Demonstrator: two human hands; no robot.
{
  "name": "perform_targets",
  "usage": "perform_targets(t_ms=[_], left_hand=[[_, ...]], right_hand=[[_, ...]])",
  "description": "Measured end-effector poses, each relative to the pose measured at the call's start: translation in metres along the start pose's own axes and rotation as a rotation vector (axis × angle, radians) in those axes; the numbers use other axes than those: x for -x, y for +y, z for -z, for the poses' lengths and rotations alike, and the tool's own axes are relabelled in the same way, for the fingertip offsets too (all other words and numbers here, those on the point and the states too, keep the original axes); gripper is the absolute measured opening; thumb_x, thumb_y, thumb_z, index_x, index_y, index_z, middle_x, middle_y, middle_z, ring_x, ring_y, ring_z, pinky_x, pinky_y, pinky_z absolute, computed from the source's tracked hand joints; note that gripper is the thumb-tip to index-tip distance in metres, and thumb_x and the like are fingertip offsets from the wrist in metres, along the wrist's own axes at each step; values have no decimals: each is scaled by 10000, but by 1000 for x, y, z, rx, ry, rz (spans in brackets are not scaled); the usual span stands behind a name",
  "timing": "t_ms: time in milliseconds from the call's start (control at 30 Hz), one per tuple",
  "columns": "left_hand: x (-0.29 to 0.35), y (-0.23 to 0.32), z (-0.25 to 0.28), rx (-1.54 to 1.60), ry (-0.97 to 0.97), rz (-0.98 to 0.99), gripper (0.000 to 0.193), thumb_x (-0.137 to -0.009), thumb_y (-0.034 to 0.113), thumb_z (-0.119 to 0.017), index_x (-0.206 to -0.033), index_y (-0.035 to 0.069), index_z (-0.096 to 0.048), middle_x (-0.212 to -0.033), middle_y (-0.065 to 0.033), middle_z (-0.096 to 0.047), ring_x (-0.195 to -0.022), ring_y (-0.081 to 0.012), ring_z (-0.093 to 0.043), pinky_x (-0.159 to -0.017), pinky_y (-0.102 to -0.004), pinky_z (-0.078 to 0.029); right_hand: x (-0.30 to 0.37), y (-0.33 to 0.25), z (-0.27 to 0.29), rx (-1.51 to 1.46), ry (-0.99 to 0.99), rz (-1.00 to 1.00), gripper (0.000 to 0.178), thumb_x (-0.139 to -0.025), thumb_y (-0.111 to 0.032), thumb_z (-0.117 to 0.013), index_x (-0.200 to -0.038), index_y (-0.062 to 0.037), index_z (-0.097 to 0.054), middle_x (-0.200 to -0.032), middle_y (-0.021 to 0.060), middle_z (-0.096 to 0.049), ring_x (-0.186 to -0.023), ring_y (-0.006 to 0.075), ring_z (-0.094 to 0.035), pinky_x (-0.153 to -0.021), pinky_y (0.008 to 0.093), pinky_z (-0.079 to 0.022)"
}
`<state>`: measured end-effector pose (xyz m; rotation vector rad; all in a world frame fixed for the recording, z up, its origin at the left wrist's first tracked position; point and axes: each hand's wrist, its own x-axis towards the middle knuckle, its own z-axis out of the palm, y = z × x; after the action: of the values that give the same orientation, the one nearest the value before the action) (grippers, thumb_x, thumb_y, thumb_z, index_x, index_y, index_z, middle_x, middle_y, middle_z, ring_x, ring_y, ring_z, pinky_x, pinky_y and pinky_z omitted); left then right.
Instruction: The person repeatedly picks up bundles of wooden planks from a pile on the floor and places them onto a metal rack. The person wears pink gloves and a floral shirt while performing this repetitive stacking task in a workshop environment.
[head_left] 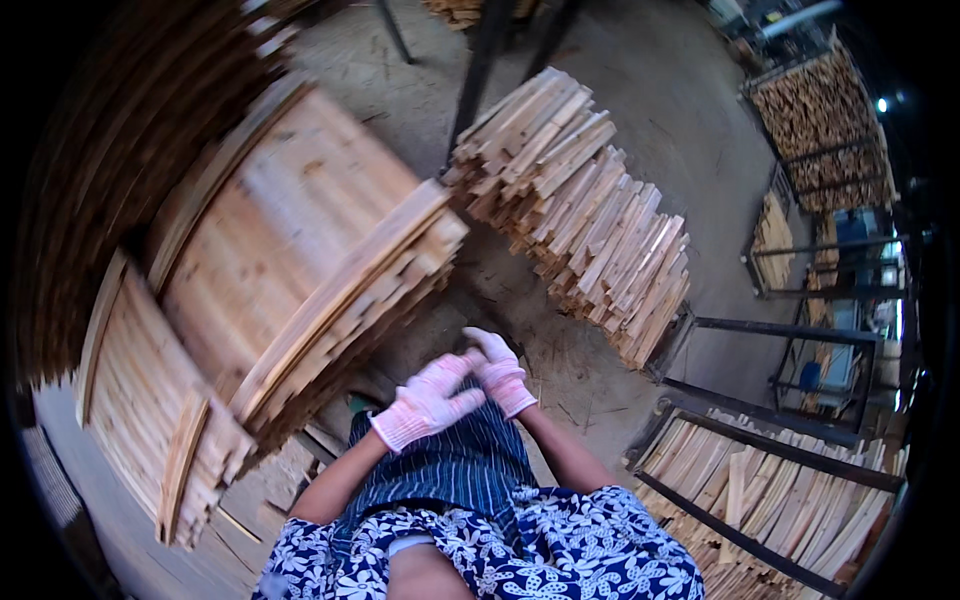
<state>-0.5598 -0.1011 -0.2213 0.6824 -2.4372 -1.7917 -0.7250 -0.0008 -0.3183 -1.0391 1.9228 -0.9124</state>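
My left hand and my right hand meet in front of my waist, both in pink-and-white knitted gloves. The left hand's fingers stretch toward the right one, its thumb held apart. Fingers of the right hand point up and away, partly overlapping the left fingertips. I see nothing held in either. Closest to my left hand is a tall stack of wooden boards, with narrow wooden strips laid across its top. Ahead and to the right stands a long pile of loose wooden sticks.
A lower board stack adjoins on the left. At the lower right, a dark metal rack holds many wooden slats. Another metal frame stands beyond it. More stacked wood is at the far right.
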Motion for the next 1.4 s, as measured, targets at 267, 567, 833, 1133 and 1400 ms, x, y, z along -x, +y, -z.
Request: perform_targets(t_ms=[267,567,833,1133,1400], left_hand=[[-295,-115,-62,141,189,510,579,-962,349,-635,-1431,30,-522,-1360,-150,-625,-1261,-256,-583,-1072,-351,-451],[-540,-227,59,-307,1103,737,805,-892,633,-590,-1447,60,-481,-1370,-318,-522,-1264,-474,-519,-1080,-507,-420],[-578,-335,125,360,890,444,643,-1005,616,-500,-1271,46,-633,-1184,-81,-650,-1046,-166,-565,-926,-345,-462],[-553,-202,8,191,657,393,437,-1018,396,-600,-1343,106,-556,-993,-158,-642,-915,-256,-608,-830,-389,-516],[-578,-155,69,434,110,651,1028,-864,768,-555,-1515,-7,-371,-1445,-296,-512,-1353,-385,-519,-1116,-446,-396]], right_hand=[[-148,164,93,-60,42,-142,474,-973,-239,-567,-1422,-89,-544,-1389,210,-592,-1297,356,-560,-1106,409,-432],[-468,162,225,59,437,-364,890,-898,-512,-652,-1585,-78,-289,-1484,375,-410,-1338,491,-479,-1112,463,-416],[-536,130,188,335,213,-749,1214,-752,-748,-697,-1643,-166,-112,-1646,332,-74,-1467,632,-108,-1108,781,-185],[-490,174,242,-176,332,-425,1114,-841,-747,-627,-1554,53,-319,-1546,364,-343,-1464,454,-335,-1194,459,-303],[-494,140,220,146,323,-745,1228,-790,-603,-763,-1631,-93,-26,-1610,372,-115,-1474,537,-247,-1186,533,-316]])
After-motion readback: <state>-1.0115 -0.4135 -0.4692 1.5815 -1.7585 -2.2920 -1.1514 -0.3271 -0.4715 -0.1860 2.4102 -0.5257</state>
